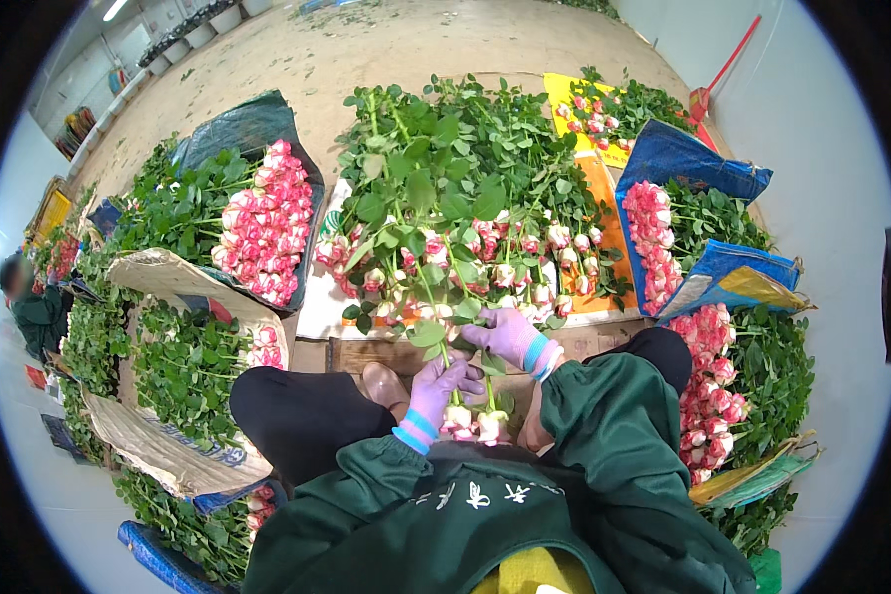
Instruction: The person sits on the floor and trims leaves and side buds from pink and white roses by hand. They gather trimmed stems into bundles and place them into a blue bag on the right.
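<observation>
My left hand point(442, 392), in a purple glove with a striped cuff, is closed round the stem of a rose point(456, 422). That pink-and-white bloom hangs down towards me, and the leafy stem points away. Just right of it hangs a second, paler rose point(493, 429). My right hand point(508, 337), gloved the same way, is closed on this rose's stem among the leaves, slightly farther out. Its fingertips are partly hidden by foliage. Beyond both hands lies a heap of loose roses point(505, 273), blooms towards me and leaves away.
Wrapped rose bundles stand at left point(267, 223) and right point(653, 243), with more roses point(708, 391) beside my right knee. A blue wrapper point(698, 158) sticks up at right. A red-handled tool point(701, 99) leans on the wall. Another person point(38, 307) is at far left.
</observation>
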The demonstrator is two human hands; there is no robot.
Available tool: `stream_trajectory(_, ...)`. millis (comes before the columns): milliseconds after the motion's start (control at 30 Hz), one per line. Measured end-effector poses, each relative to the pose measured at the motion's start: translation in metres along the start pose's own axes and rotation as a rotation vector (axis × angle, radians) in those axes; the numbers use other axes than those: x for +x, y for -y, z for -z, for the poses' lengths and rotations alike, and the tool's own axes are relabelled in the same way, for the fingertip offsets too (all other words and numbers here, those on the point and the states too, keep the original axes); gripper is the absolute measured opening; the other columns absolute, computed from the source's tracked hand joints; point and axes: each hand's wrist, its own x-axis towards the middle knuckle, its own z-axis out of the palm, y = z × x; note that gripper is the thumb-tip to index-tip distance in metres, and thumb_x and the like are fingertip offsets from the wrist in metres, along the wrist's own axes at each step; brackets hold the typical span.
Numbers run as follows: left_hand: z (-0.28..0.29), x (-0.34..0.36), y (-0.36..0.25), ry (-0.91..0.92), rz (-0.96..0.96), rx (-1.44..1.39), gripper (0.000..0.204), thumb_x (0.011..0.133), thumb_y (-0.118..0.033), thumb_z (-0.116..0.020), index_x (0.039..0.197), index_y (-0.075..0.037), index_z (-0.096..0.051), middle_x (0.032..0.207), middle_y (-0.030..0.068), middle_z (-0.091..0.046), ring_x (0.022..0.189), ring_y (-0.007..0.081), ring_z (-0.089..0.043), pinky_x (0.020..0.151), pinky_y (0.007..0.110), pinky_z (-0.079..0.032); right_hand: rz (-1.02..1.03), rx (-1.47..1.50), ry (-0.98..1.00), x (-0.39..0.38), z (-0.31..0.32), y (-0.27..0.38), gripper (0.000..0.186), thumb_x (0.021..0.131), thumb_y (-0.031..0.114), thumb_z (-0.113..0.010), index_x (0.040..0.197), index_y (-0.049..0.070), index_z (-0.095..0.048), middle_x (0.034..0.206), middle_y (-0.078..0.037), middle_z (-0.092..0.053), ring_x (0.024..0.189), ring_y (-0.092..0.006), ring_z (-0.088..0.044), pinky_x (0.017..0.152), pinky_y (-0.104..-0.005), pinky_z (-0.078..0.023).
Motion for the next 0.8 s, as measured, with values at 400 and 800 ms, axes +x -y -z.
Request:
stream_trajectory(400, 0.004, -0.015, -0.028, -0.196, -0.191, -0.015, 0.016, 0.094, -0.013, -0.048, 0.105, -0.003, -0.053, 0.084, 0.0097, -0.063, 0.062, 0.0146, -0.06, 0.051, 0.024, -0.047, -0.101, -0.547, -0.539, 0.024, 0.048, -0.031, 0.033, 0.079, 0.025, -0.068, 0.098, -0.001, -0.064, 0.08, -0.014, -0.066, 0.07, -0.022, -0.061, 0.066, -0.0327, -0.046)
stream_trajectory(800, 0.025, -0.07, -0.197, -0.415, -0.654, 0.349, 0.041, 0.087, -0.018, -0.059, 0.12, 0.004, -0.048, 0.095, 0.013, -0.063, 0.07, 0.0143, -0.06, 0.056, 0.022, -0.047, -0.194, -0.75, -0.327, 0.03, 0.093, -0.143, 0.033, 0.077, 0.03, -0.065, 0.099, 0.006, -0.065, 0.1, -0.022, -0.063, 0.096, -0.0351, -0.06, 0.083, -0.0395, -0.047)
